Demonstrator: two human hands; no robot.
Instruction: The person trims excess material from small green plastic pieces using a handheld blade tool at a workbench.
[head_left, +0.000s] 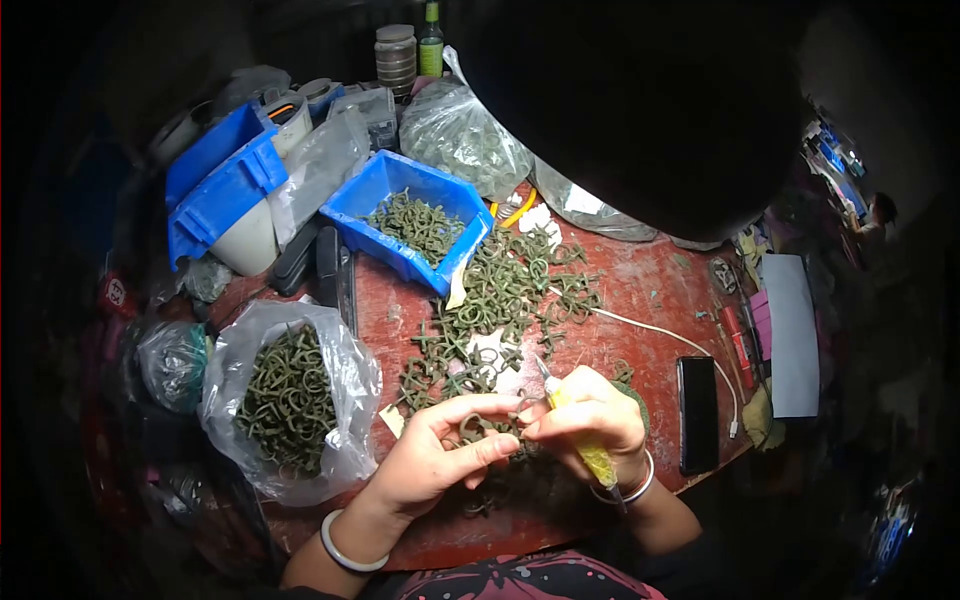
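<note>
My left hand [428, 468] is closed, its thumb and fingers pinching a small dark green curved piece [472, 430]. My right hand [608, 412] is wrapped around a slim pointed tool with a yellow-wrapped handle [597, 462]; its metal tip points up and away from me. The right fingertips meet the left ones near the piece, partly hiding it. Just beyond both hands spreads a loose pile of similar green ring-like pieces [500, 290] on the red tabletop [640, 340]. A few more lie beneath my hands.
A blue bin [345, 205] with more pieces stands behind the pile. To the left is an open plastic bag [225, 400] full of them. On the right lie a black phone [697, 415], a white cable [690, 345] and a red marker [737, 340]. A dark round shape [640, 110] blocks the upper view.
</note>
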